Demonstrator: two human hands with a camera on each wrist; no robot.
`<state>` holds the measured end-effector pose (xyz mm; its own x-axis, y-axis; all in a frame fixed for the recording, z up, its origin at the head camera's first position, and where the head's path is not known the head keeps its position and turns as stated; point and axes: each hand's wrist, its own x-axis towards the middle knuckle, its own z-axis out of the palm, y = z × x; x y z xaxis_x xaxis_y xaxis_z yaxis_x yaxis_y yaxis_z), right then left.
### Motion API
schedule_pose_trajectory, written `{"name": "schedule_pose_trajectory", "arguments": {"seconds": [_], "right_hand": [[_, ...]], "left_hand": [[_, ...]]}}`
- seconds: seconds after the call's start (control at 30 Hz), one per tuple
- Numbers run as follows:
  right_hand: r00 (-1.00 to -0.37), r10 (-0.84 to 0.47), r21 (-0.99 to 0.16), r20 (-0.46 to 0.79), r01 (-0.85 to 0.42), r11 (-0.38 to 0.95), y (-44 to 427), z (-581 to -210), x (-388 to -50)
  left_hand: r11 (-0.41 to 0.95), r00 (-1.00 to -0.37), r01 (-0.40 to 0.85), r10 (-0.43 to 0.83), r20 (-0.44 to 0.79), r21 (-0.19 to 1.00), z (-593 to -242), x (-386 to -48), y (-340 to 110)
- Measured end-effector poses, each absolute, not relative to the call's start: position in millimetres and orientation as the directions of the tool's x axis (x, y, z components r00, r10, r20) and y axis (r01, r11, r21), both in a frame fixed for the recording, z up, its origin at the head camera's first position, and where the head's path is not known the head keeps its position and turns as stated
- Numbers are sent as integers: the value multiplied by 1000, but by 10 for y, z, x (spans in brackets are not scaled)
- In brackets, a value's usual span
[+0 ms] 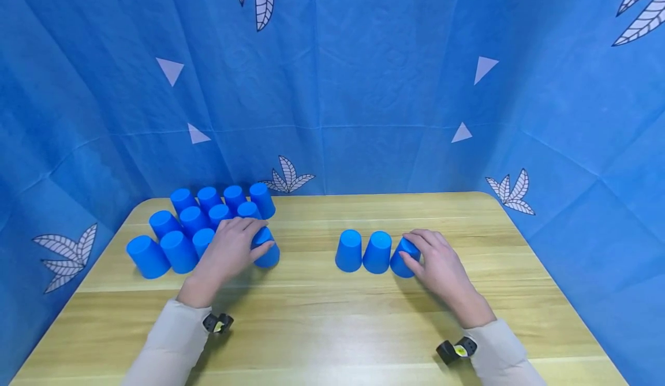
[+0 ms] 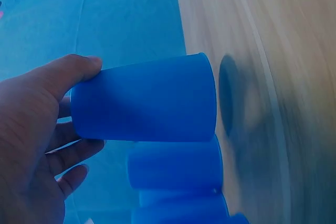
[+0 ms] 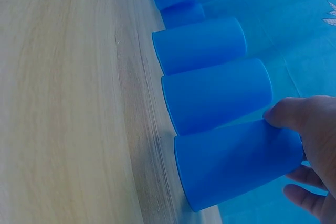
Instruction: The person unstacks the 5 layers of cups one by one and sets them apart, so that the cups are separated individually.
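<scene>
My left hand (image 1: pixel 236 244) grips an upside-down blue cup (image 1: pixel 267 254) near its closed end, thumb on one side and fingers on the other. In the left wrist view, a small gap separates this cup's rim (image 2: pixel 207 98) from its shadow on the wood. On the right, my right hand (image 1: pixel 436 262) pinches the top of another inverted blue cup (image 1: pixel 402 262), the rightmost of a short row. Beside it stand a middle cup (image 1: pixel 377 253) and a left cup (image 1: pixel 348 251), both upside down. The right wrist view shows the thumb (image 3: pixel 286 113) against the held cup (image 3: pixel 236 163).
Several more inverted blue cups (image 1: pixel 179 251) stand in rows at the table's left side, close around my left hand. The light wooden table (image 1: pixel 322 328) ends at a blue patterned cloth (image 1: pixel 363 86) behind it. Dark wrist devices sit on both sleeves.
</scene>
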<state>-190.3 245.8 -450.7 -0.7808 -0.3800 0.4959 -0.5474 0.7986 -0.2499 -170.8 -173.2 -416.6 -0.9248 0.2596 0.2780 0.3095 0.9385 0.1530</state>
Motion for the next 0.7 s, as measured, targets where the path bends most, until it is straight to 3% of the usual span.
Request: {"name": "schedule_pose_trajectory", "arguments": {"seconds": [0.7], "right_hand": [[-788,-373,-257,490,-540,802,2468,-4541,-1918]], "left_hand": [[967,-955,201,158,251,155,-4247,-1722,-2149]]}}
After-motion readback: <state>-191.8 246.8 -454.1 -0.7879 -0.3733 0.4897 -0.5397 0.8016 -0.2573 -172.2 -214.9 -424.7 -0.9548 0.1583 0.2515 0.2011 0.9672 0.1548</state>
